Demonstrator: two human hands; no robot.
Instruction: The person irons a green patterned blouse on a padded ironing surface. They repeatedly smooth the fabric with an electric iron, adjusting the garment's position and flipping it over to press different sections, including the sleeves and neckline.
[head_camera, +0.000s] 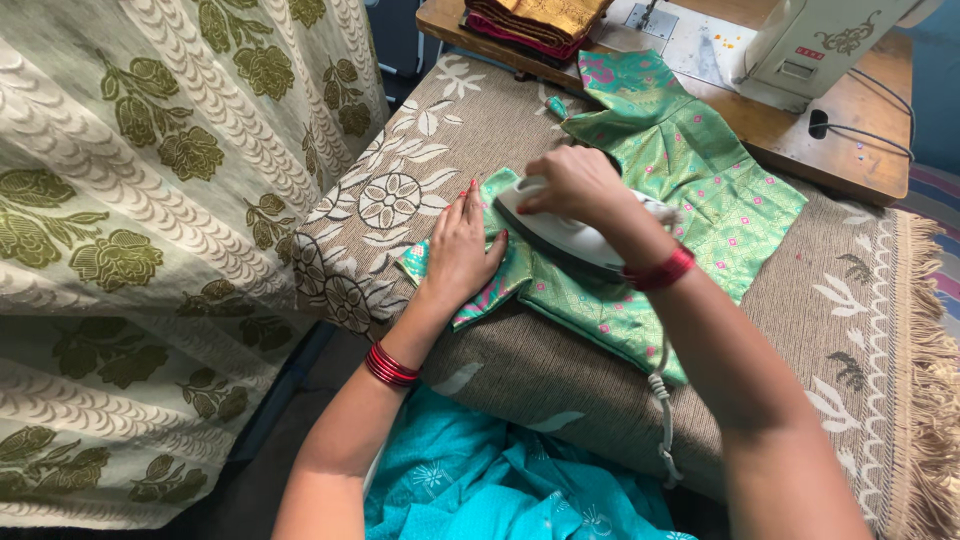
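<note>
A beige woven cover with white flower patterns (520, 360) pads the work surface; a cream floral curtain (150, 200) hangs alongside, and a white sewing machine (820, 40) sits beyond, cut off at the top. The right hand (575, 185) is clenched around the white electric iron (560, 235), hiding its handle. The left hand (462, 250) lies flat, fingers extended, pinning the green patterned silk blouse (690, 190) spread across the cover.

label (808, 53): small red rectangle sitting on cream sewing machine (820, 40) body, top right | panel below it (797, 70): pale grey rectangle | packages: none showing | screens: none showing
</note>
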